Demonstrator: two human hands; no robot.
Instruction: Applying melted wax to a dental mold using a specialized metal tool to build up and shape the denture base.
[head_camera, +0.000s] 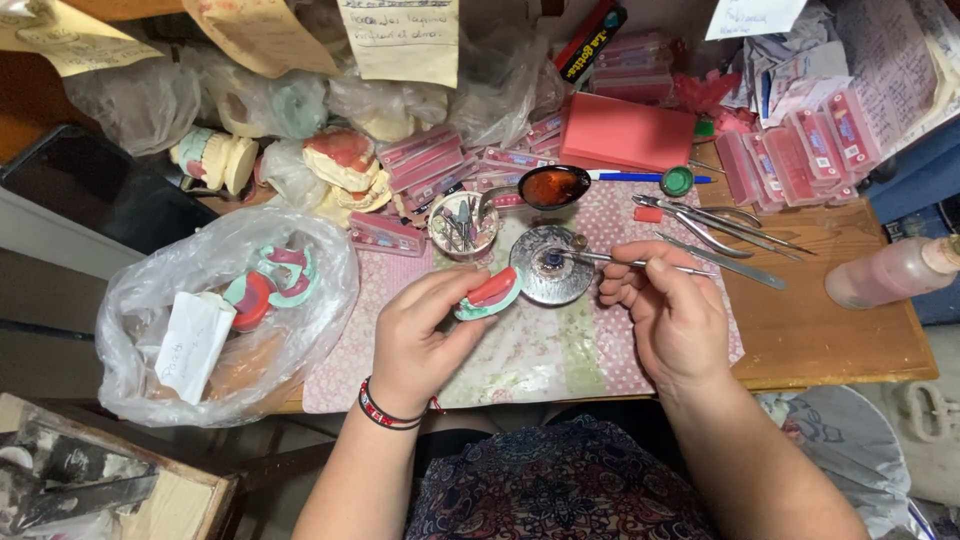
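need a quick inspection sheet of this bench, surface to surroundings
surface: wooden table under a pink dotted cloth
job's things: green dental cast with red wax rim; thin metal instrument, tip at the round metal burner
clutter: clear plastic bag of casts, pink flat boxes, loose metal tools, pink liquid bottle
grippers: left hand holds the cast; right hand holds the instrument
cables: nothing seen
surroundings: paper notes above
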